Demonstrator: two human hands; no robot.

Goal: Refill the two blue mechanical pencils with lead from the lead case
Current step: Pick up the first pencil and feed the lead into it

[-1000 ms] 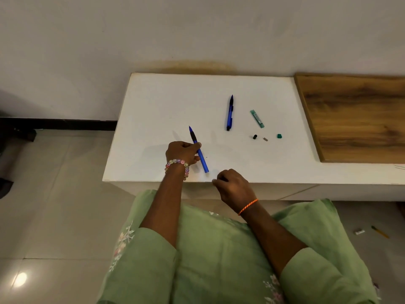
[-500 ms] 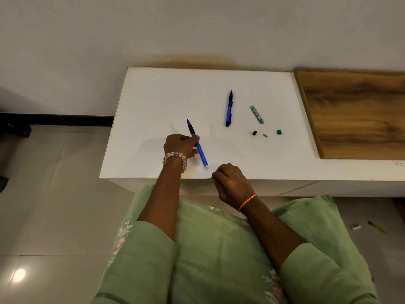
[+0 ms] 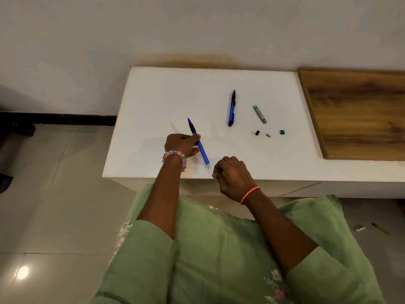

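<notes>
Blue, the pencil [image 3: 198, 141] is sitting in your left hand [image 3: 180, 144], fingers curling round its middle, tip pointing far and left over the white worktop [image 3: 153, 102]. Your right hand [image 3: 233, 175] is hovering at the near edge with fingers curled; whether it is pinching a lead, you cannot tell. The second pencil [image 3: 231, 108] is lying farther off, the green case [image 3: 259, 114] just right of it, with a black cap [image 3: 257, 132], a grey bit [image 3: 267, 135] and a green cap [image 3: 282, 132] nearer you.
</notes>
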